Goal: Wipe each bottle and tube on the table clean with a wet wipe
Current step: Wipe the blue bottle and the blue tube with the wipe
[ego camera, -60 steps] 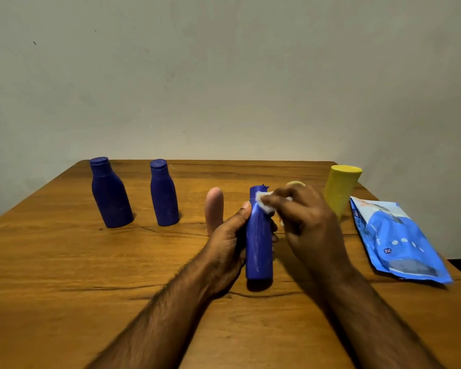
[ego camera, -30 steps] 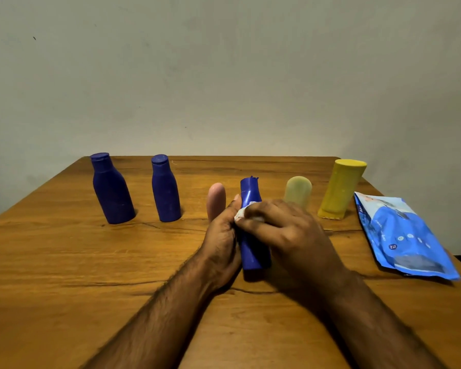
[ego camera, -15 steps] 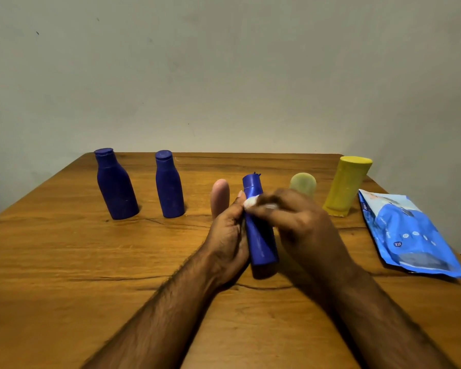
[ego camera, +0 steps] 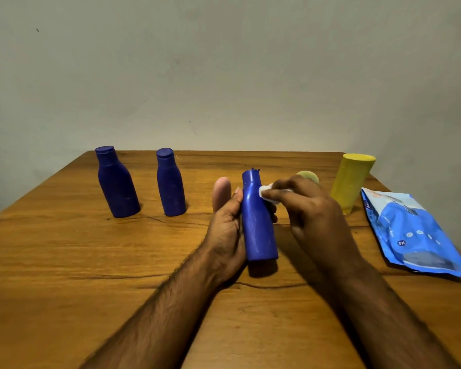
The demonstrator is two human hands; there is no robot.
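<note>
My left hand [ego camera: 225,230] grips a blue bottle [ego camera: 258,225], holding it a little above the wooden table [ego camera: 64,262], tilted slightly left. My right hand [ego camera: 306,211] pinches a small white wet wipe [ego camera: 267,192] against the bottle's shoulder, just below the cap. Two dark blue bottles [ego camera: 117,182] [ego camera: 170,182] stand upright at the back left. A pink tube [ego camera: 221,193] stands behind my left hand. A pale yellow-green tube [ego camera: 308,176] is mostly hidden behind my right hand. A yellow bottle [ego camera: 351,182] stands at the back right.
A blue wet wipe pack [ego camera: 413,235] lies flat near the table's right edge. A plain wall rises behind the table's far edge.
The blue bottle has been lifted and tilted, its base now showing above the table. My right hand with the wipe slid from the middle of the bottle up to its shoulder.
</note>
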